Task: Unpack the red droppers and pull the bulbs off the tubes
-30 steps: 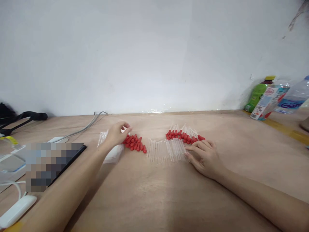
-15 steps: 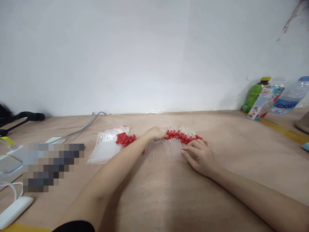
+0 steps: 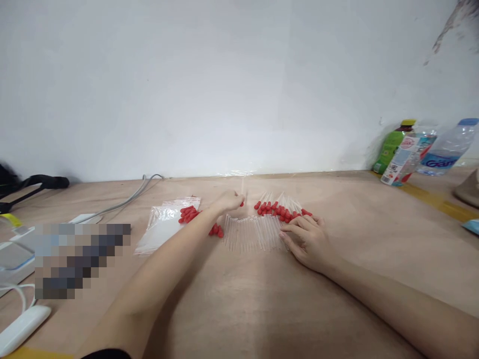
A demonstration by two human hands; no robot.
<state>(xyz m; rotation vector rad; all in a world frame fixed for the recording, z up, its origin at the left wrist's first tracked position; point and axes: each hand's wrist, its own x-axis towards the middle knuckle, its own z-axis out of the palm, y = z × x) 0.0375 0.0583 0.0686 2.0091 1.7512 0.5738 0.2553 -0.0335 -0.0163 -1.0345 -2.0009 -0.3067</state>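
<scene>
A row of clear glass dropper tubes lies side by side on the wooden table. Behind it rest several droppers with red rubber bulbs. A pile of loose red bulbs sits to the left, partly on clear zip bags. My left hand is pinched shut on one dropper, its glass tip pointing up and a red bulb at the fingers. My right hand rests on the table with its fingertips against the right end of the tube row, fingers curled loosely.
Drink bottles stand at the far right by the wall. At the left lie a grey cable, a black object, white devices and a blurred-out patch. A white wall closes the table's far edge.
My left hand went from the loose red bulbs across to the droppers, then drew back a little to the left holding one dropper upright. My right hand stayed at the tube row.
</scene>
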